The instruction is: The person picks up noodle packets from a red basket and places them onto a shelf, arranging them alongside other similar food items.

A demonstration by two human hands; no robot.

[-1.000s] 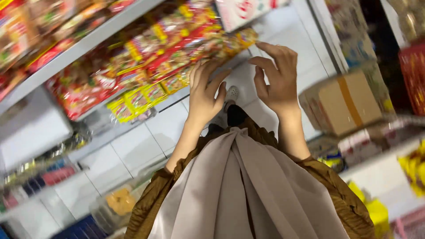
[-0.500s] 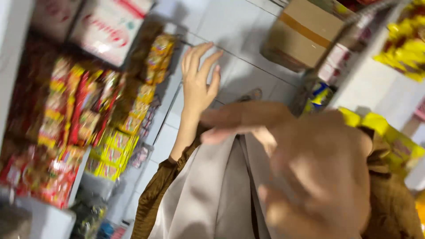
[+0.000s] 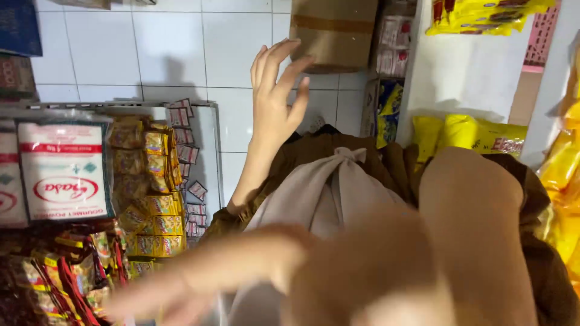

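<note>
Left hand [image 3: 275, 99] raised over the white tiled floor [image 3: 169, 48], fingers apart and slightly curled, holding nothing; fingertips just at the lower edge of a brown cardboard box [image 3: 334, 31] standing on the floor near the top edge of the view, contact impossible to tell. Forearm bare down to a brown sleeve [image 3: 241, 211].

Right hand [image 3: 199, 284] blurred and very close to the camera, stretched toward the lower left corner, fingers loosely spread, nothing seen in it; fingertips near the packets at the front edge of the shelf [image 3: 121, 107]. Right arm [image 3: 459, 241] filling the lower right of the view.

On the shelf at left: a white bag with red print [image 3: 63, 172] at its near end, rows of small yellow sachets [image 3: 151, 199] beside it, red and dark snack packets [image 3: 54, 278] toward the bottom left corner. Small price tags [image 3: 184, 136] along the shelf's right edge.

Beige scarf [image 3: 326, 187] hanging down the middle over a brown garment.

Yellow packets [image 3: 465, 133] by the white shelf unit [image 3: 465, 66] at right, more yellow packs [image 3: 477, 13] at its top edge.
</note>
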